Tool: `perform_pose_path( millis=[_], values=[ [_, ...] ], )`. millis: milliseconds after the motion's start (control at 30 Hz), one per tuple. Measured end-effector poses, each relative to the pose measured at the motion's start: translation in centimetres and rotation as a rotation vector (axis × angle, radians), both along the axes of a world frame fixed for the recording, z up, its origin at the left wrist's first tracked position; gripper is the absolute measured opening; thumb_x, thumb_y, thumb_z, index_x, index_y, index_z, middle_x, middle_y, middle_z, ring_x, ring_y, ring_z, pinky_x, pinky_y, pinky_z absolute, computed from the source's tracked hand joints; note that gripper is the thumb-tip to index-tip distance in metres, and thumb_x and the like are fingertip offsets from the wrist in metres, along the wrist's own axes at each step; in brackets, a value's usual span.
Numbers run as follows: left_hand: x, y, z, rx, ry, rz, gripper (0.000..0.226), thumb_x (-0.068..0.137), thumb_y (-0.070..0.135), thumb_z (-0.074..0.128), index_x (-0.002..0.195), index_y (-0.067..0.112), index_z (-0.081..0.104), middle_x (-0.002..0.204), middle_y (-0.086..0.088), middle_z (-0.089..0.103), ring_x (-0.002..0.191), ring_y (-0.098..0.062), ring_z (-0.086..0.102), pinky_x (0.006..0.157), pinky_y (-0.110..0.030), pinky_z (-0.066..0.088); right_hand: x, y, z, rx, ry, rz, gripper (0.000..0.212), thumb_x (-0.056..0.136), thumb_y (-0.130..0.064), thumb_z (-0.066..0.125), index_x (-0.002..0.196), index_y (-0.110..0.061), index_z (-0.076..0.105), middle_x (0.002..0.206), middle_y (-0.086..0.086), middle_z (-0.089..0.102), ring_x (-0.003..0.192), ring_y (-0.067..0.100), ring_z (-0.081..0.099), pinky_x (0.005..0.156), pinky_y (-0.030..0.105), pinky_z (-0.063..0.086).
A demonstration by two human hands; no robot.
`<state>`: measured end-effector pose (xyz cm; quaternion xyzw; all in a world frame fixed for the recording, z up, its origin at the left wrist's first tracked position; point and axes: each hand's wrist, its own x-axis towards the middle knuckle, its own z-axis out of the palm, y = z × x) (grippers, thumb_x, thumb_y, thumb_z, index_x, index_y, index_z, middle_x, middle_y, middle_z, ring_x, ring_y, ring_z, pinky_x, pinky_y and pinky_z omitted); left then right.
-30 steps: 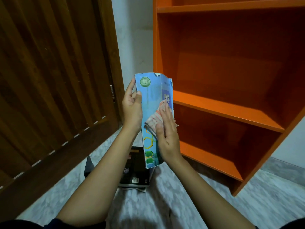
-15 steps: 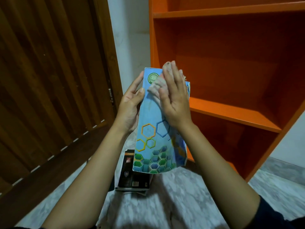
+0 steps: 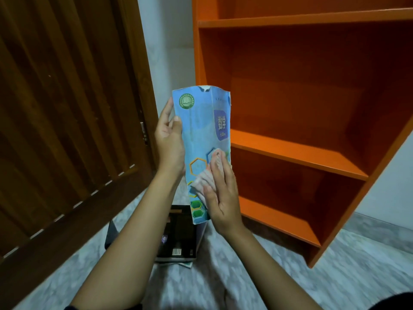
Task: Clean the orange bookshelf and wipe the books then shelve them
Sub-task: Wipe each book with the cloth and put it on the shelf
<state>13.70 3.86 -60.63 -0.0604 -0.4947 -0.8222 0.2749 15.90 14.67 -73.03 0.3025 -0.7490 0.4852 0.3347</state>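
Observation:
I hold a thin blue book (image 3: 201, 130) with a hexagon pattern upright in front of me, bent along its length. My left hand (image 3: 169, 142) grips its left edge, thumb on the cover. My right hand (image 3: 221, 193) lies flat on the lower part of the cover and presses a pale cloth (image 3: 209, 175) against it. The orange bookshelf (image 3: 297, 151) stands to the right, and the shelves in view hold nothing. On the floor below my hands lies a small stack of books with a black book (image 3: 178, 233) on top.
A dark wooden door (image 3: 67, 108) fills the left side. A strip of pale wall (image 3: 172, 52) runs between the door and the shelf. The floor (image 3: 257, 276) is grey marble.
My right hand has slid the cloth from the top of the cover down to its lower part. The book has shifted slightly in my left hand.

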Motion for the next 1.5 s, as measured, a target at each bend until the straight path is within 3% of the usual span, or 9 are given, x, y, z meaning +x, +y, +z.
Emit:
perform_pose_path(
  millis=[133,300,433,833,1000,1167,1333,1433,1500],
  values=[
    [0.2,-0.1,0.7,-0.014,0.046,-0.105,0.039,0.098,0.005,0.041,0.135,0.016,0.045,0.108,-0.003,0.069,0.089,-0.016,0.067,0.076,-0.033,0.056,-0.7,0.2,-0.9,-0.234,-0.188,-0.083,0.047,0.101,-0.041,0.022,0.147,-0.039,0.014,0.158,-0.015,0.012,0.146,0.01,0.011,0.119,0.036,0.015],
    [0.2,0.1,1.8,-0.022,0.094,-0.222,0.038,0.096,0.004,0.045,0.133,0.014,0.046,0.103,-0.004,0.071,0.088,-0.017,0.069,0.077,-0.034,0.058,-2.6,0.9,0.7,-0.491,-0.381,-0.043,0.04,0.099,-0.032,0.028,0.137,-0.042,0.023,0.152,-0.009,0.024,0.136,-0.013,0.019,0.11,0.009,0.019],
    [-0.5,-0.3,2.8,-0.015,0.124,-0.206,0.041,0.096,0.003,0.044,0.136,0.009,0.042,0.102,-0.007,0.07,0.084,-0.016,0.069,0.07,-0.031,0.057,-4.1,2.3,2.4,-0.568,-0.482,0.165,0.04,0.103,-0.023,0.035,0.14,-0.036,0.025,0.136,-0.029,0.032,0.123,-0.021,0.034,0.107,0.013,0.032],
    [-5.9,-1.5,4.2,-0.088,0.103,-0.063,0.036,0.098,0.006,0.043,0.13,0.019,0.049,0.115,-0.011,0.066,0.091,-0.019,0.068,0.072,-0.033,0.058,-10.5,4.2,3.7,-0.623,-0.543,0.372,0.047,0.082,-0.033,0.063,0.128,-0.033,0.052,0.14,0.01,0.048,0.126,0.029,0.05,0.101,0.048,0.044],
    [-11.0,-1.7,6.0,-0.181,0.195,0.11,0.035,0.099,0.002,0.04,0.13,0.015,0.047,0.126,-0.012,0.06,0.108,-0.025,0.062,0.082,-0.034,0.056,-16.1,6.0,6.8,-0.632,-0.443,0.282,0.045,0.082,-0.013,0.067,0.124,-0.021,0.054,0.129,0.013,0.057,0.114,0.028,0.06,0.091,0.043,0.053],
    [-16.8,-0.2,6.3,-0.134,0.269,0.325,0.039,0.099,0.0,0.036,0.136,0.01,0.042,0.13,0.0,0.054,0.114,-0.005,0.058,0.089,-0.023,0.052,-23.9,7.4,10.5,-0.496,-0.332,0.189,0.042,0.082,0.004,0.067,0.114,-0.021,0.058,0.117,0.006,0.064,0.108,0.022,0.062,0.094,0.038,0.051],
    [-21.8,1.0,3.2,-0.17,0.31,0.401,0.04,0.099,0.013,0.037,0.139,0.015,0.04,0.141,-0.013,0.048,0.13,-0.023,0.047,0.102,-0.048,0.044,-30.0,6.4,10.4,-0.515,-0.377,0.121,0.044,0.077,0.012,0.066,0.104,-0.023,0.06,0.107,-0.002,0.063,0.099,0.017,0.062,0.075,0.017,0.054],
    [-23.2,1.7,2.0,-0.202,0.345,0.481,0.039,0.099,0.008,0.039,0.138,0.009,0.042,0.134,0.008,0.05,0.124,-0.002,0.049,0.101,-0.028,0.046,-32.5,5.0,9.0,-0.542,-0.401,0.098,0.043,0.077,0.011,0.067,0.1,-0.025,0.062,0.112,0.004,0.063,0.102,0.023,0.062,0.079,0.033,0.057],
    [-23.7,1.6,1.9,-0.257,0.382,0.525,0.038,0.099,0.006,0.039,0.137,0.009,0.042,0.128,0.015,0.049,0.124,-0.002,0.049,0.099,-0.028,0.047,-33.4,4.4,8.8,-0.544,-0.408,0.074,0.04,0.078,0.008,0.067,0.103,-0.022,0.062,0.112,-0.001,0.062,0.105,0.021,0.061,0.082,0.038,0.056]
  ],
)
